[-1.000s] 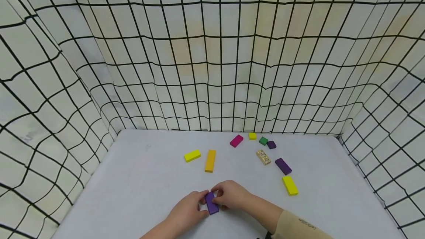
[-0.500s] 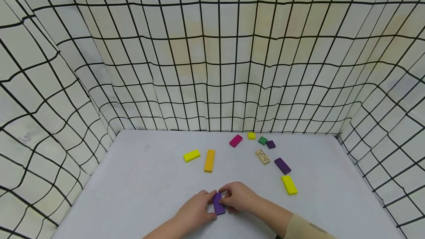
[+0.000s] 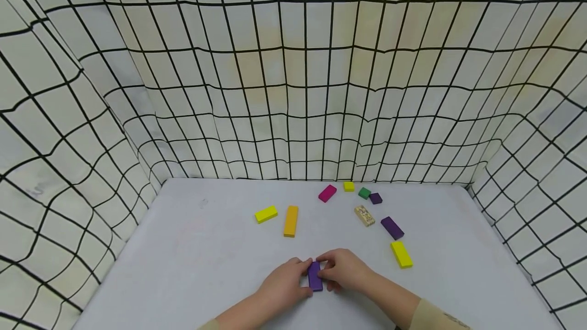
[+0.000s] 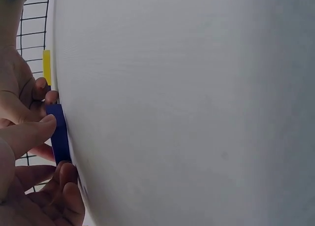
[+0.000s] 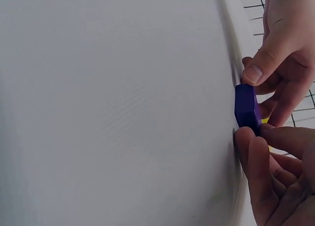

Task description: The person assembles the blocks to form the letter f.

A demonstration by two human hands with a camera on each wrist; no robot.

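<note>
Near the front middle of the table, in the head view, a flat purple block (image 3: 315, 276) stands lengthwise between both hands. My left hand (image 3: 286, 279) grips it from the left, thumb at its near end and fingers at its far end. From the right, my right hand (image 3: 346, 269) pinches the block's right side, with a fingertip over its top. The left wrist view has the dark purple block (image 4: 60, 137) amid fingers at the left edge. In the right wrist view, a thumb presses one end of the block (image 5: 246, 105) and fingertips touch the other.
Beyond the hands lie an orange block (image 3: 291, 221), a yellow block (image 3: 266, 214) and a magenta block (image 3: 327, 193). Farther right are a patterned beige block (image 3: 364, 216), a dark purple block (image 3: 392, 228) and another yellow block (image 3: 401, 254). Black netting (image 3: 304, 86) encloses the white table (image 3: 192, 248).
Both hands have moved right together with the purple block. It has turned from slanted to nearly straight away from the person. The other blocks have stayed put.
</note>
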